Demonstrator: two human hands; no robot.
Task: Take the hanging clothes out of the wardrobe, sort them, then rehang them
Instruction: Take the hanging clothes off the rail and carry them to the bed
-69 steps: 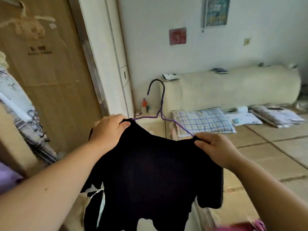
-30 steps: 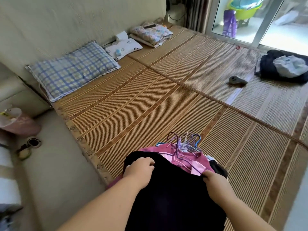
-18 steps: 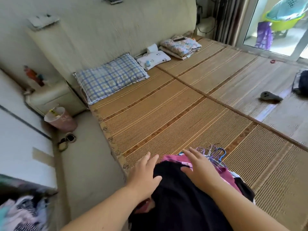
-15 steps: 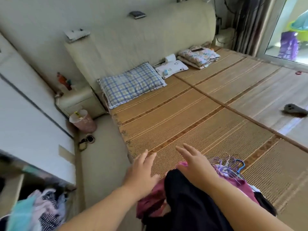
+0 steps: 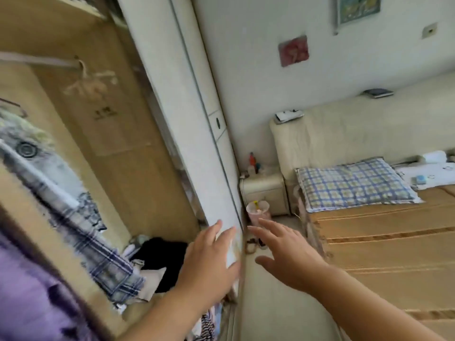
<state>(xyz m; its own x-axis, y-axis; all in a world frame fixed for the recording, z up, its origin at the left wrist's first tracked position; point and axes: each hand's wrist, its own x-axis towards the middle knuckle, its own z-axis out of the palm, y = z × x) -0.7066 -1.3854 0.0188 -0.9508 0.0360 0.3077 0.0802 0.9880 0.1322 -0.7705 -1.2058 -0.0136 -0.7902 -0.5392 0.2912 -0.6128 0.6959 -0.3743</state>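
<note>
Empty hands held out at the open wardrobe (image 5: 103, 148).
Left hand (image 5: 209, 262) hovers at the lower edge of the white sliding door (image 5: 194, 134), right hand (image 5: 293, 257) over the floor (image 5: 270, 311) beside the bed (image 5: 384, 257); fingers (image 5: 270, 226) of both straight, loosely spread, gripping nothing, likely kept free to lift the next hanger. Hanging clothes: a checked garment (image 5: 81, 217) and, nearer, purple fabric (image 5: 27, 291) at the wardrobe's left side, below the rail (image 5: 37, 60); blur hides how many more. Black cloth (image 5: 162, 252) lies on the wardrobe bottom. Removal seems unfinished, since garments hang inside.
</note>
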